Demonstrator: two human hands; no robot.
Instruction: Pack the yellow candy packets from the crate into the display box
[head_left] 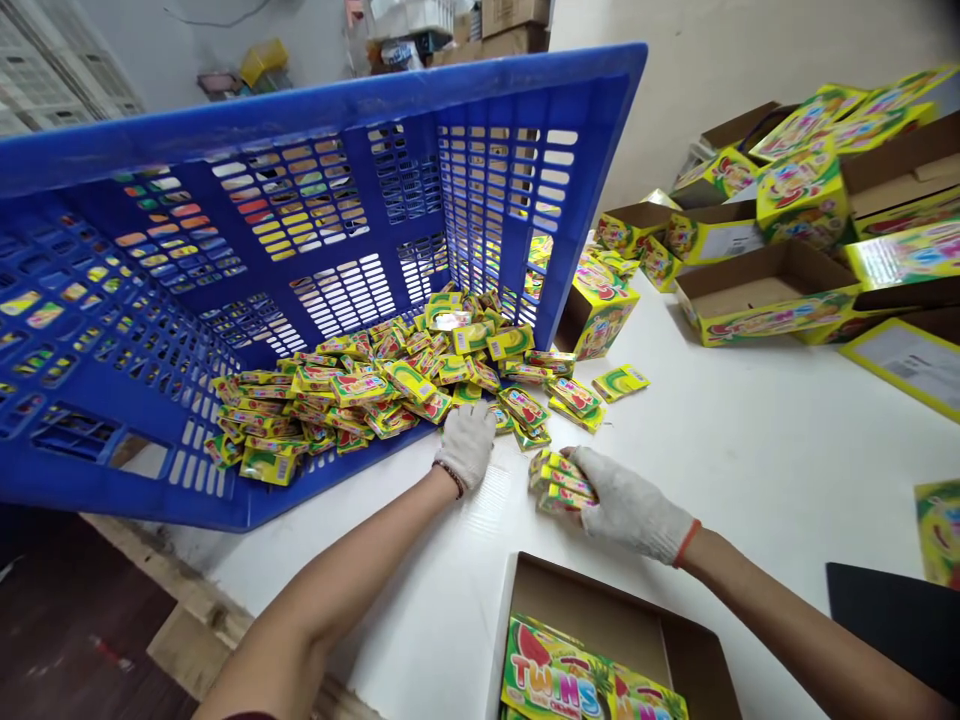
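The white tabletop (750,450) carries a tilted blue crate (225,250) at the left, loose candy packets (390,385) spilling from it, open cardboard boxes (765,295) at the far right, and one near box (622,630).

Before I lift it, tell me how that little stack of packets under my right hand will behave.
The stack of packets is loose and unbound, so it would probably slide apart unless squeezed. The packets look flat, boxy and small, likely stiff and light. The gloved right hand may grip them well.

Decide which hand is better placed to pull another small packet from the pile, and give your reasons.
Probably the left hand: it rests at the edge of the packet pile spilling from the blue crate, while the right hand already grips a stack of packets.
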